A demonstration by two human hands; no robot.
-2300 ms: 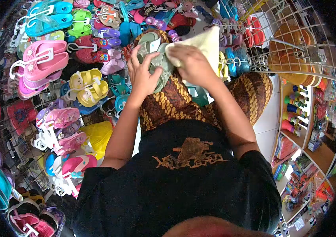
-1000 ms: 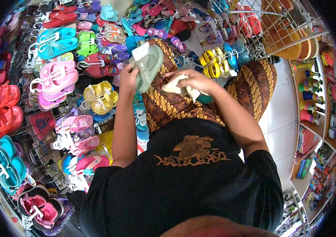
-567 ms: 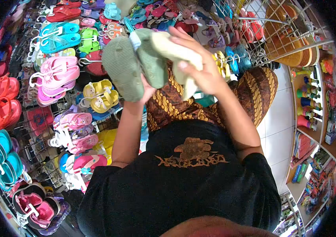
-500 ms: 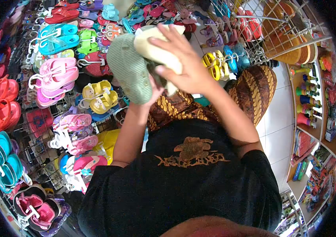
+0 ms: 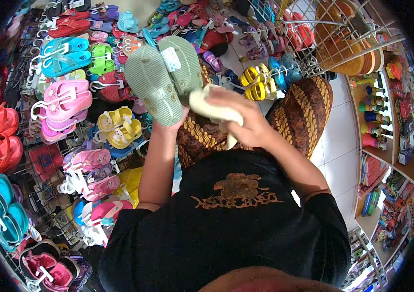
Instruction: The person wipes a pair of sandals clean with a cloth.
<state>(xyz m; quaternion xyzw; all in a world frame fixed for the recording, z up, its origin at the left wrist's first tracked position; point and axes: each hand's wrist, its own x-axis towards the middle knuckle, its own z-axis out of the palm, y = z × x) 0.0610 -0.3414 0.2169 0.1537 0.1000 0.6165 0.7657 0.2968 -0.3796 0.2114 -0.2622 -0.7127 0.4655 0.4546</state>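
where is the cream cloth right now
In the head view, the cream cloth is in the right hand, at the lower right of the green sandals in the left hand.

Bright through the middle now, gleaming off the white floor tiles [image 5: 338, 141], sinking to murk across the dark shirt [image 5: 265, 233]; smearing at the right hand [image 5: 246, 117] and pale cloth [image 5: 214, 108], crisp on the green sandals [image 5: 152, 82]; bowing hard along the shelves [image 5: 394, 131] at right, ringed by blackness in every corner
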